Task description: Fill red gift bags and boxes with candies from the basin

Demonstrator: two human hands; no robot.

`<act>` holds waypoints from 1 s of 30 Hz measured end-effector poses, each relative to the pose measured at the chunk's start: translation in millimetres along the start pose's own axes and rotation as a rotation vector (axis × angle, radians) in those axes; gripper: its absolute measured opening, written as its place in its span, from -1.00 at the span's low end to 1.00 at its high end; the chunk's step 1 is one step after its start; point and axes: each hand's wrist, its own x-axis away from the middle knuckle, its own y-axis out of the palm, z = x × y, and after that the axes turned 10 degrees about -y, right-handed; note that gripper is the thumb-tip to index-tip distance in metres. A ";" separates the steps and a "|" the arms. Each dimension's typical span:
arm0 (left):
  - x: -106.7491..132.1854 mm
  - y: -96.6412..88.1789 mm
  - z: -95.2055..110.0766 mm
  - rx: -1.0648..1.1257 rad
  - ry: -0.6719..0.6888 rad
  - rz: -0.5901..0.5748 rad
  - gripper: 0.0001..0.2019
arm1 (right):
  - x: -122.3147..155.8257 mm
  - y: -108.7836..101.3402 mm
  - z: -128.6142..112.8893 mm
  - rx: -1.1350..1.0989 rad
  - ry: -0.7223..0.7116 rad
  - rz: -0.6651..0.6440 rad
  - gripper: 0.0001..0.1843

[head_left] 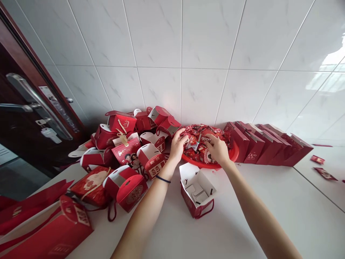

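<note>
A red basin (235, 154) heaped with red-wrapped sweets (192, 154) stands against the tiled wall. My left hand (177, 145) reaches over its left side, fingers curved and apart, with nothing visible held. On the other side, my right hand (219, 150) is in the heap, its thumb and fingers closed on a small red packet (206, 139). An open red gift box (198, 190) with white insides and a cord handle stands on the table in front of the basin, between my forearms. Its flaps are up, and the white bottom shows.
Many red gift boxes (132, 189), some open, crowd the left side. A row of dark red paper bags (265, 145) lines the wall at right. Loose packets (325, 173) lie at far right. A door with keys (50, 133) is at far left.
</note>
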 end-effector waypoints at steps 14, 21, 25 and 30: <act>7.2 0.1 7.6 -0.359 0.029 -0.235 -0.61 | 12.8 -1.2 -10.5 -0.308 -0.238 -0.062 -0.67; 7.5 0.0 5.9 -0.393 0.090 -0.224 -0.68 | 8.9 -2.2 -2.1 -0.382 -0.058 0.138 -0.56; 5.5 -1.8 3.0 -0.336 0.057 -0.153 -0.71 | 4.8 -3.1 5.6 -0.379 0.050 0.191 -0.32; 3.6 -6.2 0.7 -0.210 -0.038 -0.107 -0.65 | 4.9 -5.9 1.7 -0.460 0.071 -0.053 -0.20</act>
